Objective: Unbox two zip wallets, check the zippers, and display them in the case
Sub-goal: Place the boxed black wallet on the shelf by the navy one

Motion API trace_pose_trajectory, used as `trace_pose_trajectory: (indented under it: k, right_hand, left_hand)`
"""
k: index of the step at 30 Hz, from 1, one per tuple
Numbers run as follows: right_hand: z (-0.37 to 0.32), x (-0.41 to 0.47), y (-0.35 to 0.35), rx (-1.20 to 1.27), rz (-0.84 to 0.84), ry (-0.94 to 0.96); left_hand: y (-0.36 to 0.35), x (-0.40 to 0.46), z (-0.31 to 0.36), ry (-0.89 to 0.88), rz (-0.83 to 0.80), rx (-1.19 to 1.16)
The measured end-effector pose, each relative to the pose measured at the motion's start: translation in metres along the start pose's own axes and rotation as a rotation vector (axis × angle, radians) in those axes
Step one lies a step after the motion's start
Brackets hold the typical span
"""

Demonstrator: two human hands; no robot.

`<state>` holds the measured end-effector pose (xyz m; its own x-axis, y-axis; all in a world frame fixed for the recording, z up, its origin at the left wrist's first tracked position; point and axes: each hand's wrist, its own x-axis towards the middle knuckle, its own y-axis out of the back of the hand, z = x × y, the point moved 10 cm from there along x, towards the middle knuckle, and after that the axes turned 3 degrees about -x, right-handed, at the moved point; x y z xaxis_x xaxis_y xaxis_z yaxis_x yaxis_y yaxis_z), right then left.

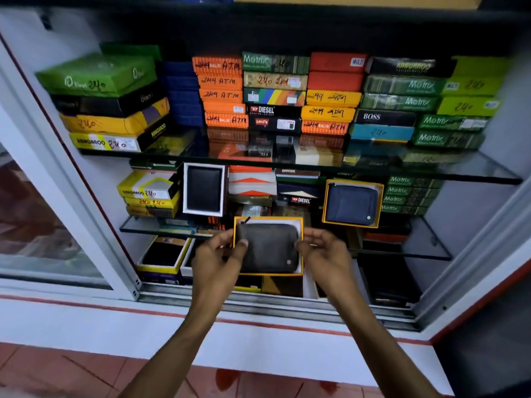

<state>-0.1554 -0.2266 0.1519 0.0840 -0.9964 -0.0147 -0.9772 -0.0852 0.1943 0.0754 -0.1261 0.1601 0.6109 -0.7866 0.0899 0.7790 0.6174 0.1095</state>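
Note:
A dark grey zip wallet (pixel 268 248) lies in an open orange-rimmed box (pixel 301 225), held up in front of the display case's lower glass shelf (pixel 135 226). My left hand (pixel 219 258) grips the box's left edge, thumb on the wallet. My right hand (pixel 323 249) holds the right edge with curled fingers. The zipper pull sticks out at the wallet's top left corner. A navy zip wallet (pixel 352 203) stands tilted in its own orange-rimmed box (pixel 380 205) on the lower shelf, to the right and behind.
A black wallet in a white box (pixel 204 192) stands on the same shelf at left. Stacks of coloured wallet boxes (pixel 275 93) fill the upper glass shelf. More open boxes (pixel 162 255) lie on the case floor. A sliding glass door (pixel 43 219) is at left.

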Motion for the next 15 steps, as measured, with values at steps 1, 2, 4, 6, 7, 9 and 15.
trace_pose_trajectory:
  k: [1, 2, 4, 6, 7, 9, 15]
  right_hand:
    - [-0.012, 0.012, 0.002, 0.006, 0.012, 0.028]
    - [-0.021, 0.023, 0.004, 0.013, 0.027, 0.054]
    - [-0.034, 0.045, 0.007, -0.012, 0.056, 0.097]
    - [-0.040, 0.065, 0.003, -0.051, 0.054, 0.104]
    - [-0.039, 0.074, 0.000, -0.059, 0.049, 0.092]
    - [-0.033, 0.090, -0.006, -0.082, 0.040, 0.057]
    - [-0.018, 0.113, -0.019, -0.166, -0.001, 0.046]
  left_hand:
    - [-0.007, 0.010, 0.012, -0.025, -0.015, -0.015]
    - [-0.015, 0.021, 0.020, -0.043, -0.027, -0.037]
    - [-0.033, 0.043, 0.032, -0.058, -0.058, -0.071]
    - [-0.052, 0.063, 0.036, -0.045, -0.105, -0.065]
    - [-0.060, 0.072, 0.036, -0.038, -0.128, -0.044]
    - [-0.074, 0.084, 0.031, -0.014, -0.162, 0.007]
    - [-0.091, 0.101, 0.015, 0.045, -0.176, 0.113]
